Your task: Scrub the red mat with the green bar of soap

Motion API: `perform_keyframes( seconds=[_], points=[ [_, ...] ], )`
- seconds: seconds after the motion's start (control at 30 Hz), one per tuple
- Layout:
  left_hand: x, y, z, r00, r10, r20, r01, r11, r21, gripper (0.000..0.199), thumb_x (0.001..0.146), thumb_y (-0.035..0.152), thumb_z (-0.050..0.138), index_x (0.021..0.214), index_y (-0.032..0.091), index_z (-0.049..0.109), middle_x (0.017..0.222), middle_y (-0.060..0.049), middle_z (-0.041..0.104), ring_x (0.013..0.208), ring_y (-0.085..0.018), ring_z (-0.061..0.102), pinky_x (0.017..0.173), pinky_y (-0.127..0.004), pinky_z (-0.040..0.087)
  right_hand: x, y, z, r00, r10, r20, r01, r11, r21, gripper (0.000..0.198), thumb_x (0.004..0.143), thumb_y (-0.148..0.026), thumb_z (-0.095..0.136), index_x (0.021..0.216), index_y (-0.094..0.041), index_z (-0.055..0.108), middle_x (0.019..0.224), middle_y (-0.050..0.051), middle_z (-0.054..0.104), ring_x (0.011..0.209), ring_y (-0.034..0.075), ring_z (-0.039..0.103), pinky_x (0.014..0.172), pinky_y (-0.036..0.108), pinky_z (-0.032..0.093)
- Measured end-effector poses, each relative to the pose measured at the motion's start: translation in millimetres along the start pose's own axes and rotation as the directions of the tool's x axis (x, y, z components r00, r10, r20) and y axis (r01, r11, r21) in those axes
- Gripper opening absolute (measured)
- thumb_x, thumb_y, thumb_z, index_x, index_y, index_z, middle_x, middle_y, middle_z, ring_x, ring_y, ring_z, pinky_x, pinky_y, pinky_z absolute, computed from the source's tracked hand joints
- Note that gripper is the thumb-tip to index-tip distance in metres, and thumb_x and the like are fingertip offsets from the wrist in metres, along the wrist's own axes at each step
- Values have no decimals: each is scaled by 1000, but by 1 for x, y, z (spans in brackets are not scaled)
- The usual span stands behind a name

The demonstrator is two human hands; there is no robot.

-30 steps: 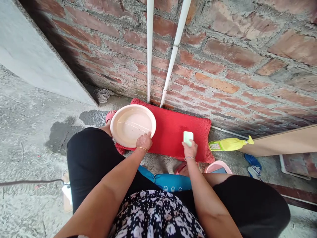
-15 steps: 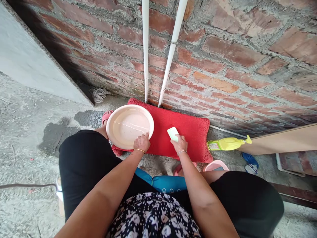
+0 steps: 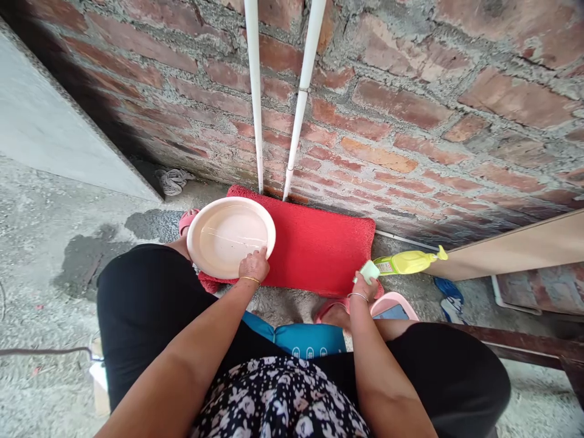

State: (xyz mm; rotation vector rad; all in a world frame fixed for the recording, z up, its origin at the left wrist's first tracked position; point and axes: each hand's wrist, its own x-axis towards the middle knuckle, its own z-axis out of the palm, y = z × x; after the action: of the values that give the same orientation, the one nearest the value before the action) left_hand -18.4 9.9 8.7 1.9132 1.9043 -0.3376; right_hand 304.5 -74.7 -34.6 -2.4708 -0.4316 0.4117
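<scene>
Because the right hand [image 3: 366, 286] wraps its lower part, the pale green rectangular block [image 3: 370, 269] shows only in portion; that hand grips it over the right end of the tabletop covered in red, rough-edged cloth [image 3: 319, 243], right of the frame's centre. The block's visible length slants from lower left to upper right, towards the yellow plastic bottle [image 3: 404, 263]; whether they touch, I cannot tell. The bottle lies lengthwise across the frame, nozzle pointing right, its label too small to read.

Left of centre, the left hand [image 3: 254, 266] is closed over the lower-right rim of the round, cream-pink plastic basin [image 3: 192, 237], its thumb hidden. The basin's mouth faces up. At lower right, the right leg partly hides the pale pink tub [image 3: 391, 298]; its grey-blue contents are hard to identify.
</scene>
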Motion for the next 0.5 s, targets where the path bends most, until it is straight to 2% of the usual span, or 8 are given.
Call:
perform_keyframes(
  seconds=[0.07,0.13,0.17,0.23,0.3,0.33,0.4,0.5],
  points=[
    [0,0,0,1000,-1,5,1,1000,-2,49,84,18,33,132,25,39,108,-12,60,98,-23,58,78,-36,46,-14,-21,21,990,-130,56,132,991,-29,57,72,-45,62,120,-16,51,116,11,53,93,21,56,77,29,46],
    [0,1,0,1000,-6,9,6,1000,-5,49,85,18,33,132,26,39,108,-12,59,98,-23,57,78,-36,46,-36,-45,44,916,-342,212,367,925,-96,56,70,-44,66,119,-21,53,115,7,52,96,20,54,84,28,42],
    [0,1,0,1000,-8,10,8,1000,-6,49,85,18,32,132,26,39,108,-11,59,98,-23,57,78,-36,46,-49,-56,56,830,-452,327,514,848,-132,54,71,-44,65,119,-24,53,114,6,51,97,20,53,86,29,40],
    [-1,2,1,1000,-10,10,11,1000,-11,48,84,19,33,132,26,40,108,-11,59,97,-23,57,78,-36,46,-77,-78,76,594,-586,551,767,619,-168,50,76,-43,60,122,-27,51,114,5,50,100,20,50,88,30,36],
    [-1,2,1,1000,-15,10,15,1000,-16,48,85,20,33,132,26,39,108,-11,59,98,-23,57,79,-36,45,-100,-94,90,392,-608,690,900,407,-154,48,78,-42,59,124,-30,50,116,5,49,103,21,47,89,32,33],
    [-2,2,1,1000,-16,14,17,1000,-19,48,85,21,33,133,26,39,108,-11,58,99,-23,56,80,-36,45,-107,-101,95,329,-605,725,931,335,-143,47,79,-42,58,124,-31,49,116,5,48,103,21,46,89,33,31],
    [-2,2,2,1000,-20,23,21,1000,-21,49,86,21,31,134,26,38,109,-12,58,100,-23,55,81,-37,45,-112,-110,101,278,-602,749,953,273,-134,47,79,-41,59,123,-32,49,116,5,49,103,22,46,88,33,30],
    [-1,1,3,999,-20,30,21,999,-26,48,85,19,32,133,25,39,109,-13,57,100,-24,55,80,-37,45,-98,-113,100,315,-605,731,939,312,-146,45,78,-44,59,121,-32,51,113,3,51,102,21,48,86,33,31]
  ],
)
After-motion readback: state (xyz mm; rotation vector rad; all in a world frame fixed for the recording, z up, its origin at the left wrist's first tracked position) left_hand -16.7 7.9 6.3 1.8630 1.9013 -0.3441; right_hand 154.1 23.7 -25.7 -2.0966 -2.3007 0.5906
